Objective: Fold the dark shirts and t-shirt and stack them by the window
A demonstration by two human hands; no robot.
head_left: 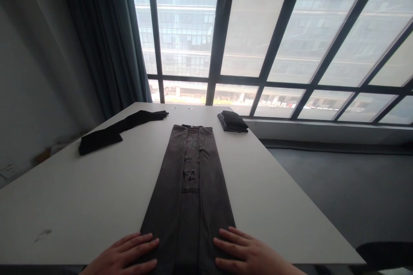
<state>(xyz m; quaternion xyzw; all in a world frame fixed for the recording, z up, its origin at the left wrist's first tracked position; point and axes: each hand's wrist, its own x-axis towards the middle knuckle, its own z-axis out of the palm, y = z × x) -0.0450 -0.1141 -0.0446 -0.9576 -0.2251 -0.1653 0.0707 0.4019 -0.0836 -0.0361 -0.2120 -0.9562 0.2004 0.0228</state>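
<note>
While both hands rest on the near end of a dark grey printed shirt (211,180), the step looks like flattening a lengthwise fold: side panels turned in, long strip made. Shirt lies mid-width on the white table (274,206), collar toward the table's far edge, lower end running out of frame at its near edge. Left hand (124,254) and right hand (247,250) palm-down, fingers extended and slightly parted, one per side of the strip; no pinch visible. A crosswise fold, my guess, would call for gripping both near corners and lifting evenly. Chest print (191,176) partly covered by panels: "FA" readable, rest cut off; smaller line below too blurred. Neck label (192,126) illegible. Black garment (112,131) at table's far left; folded clothes stack (235,121) by its far-right edge.
</note>
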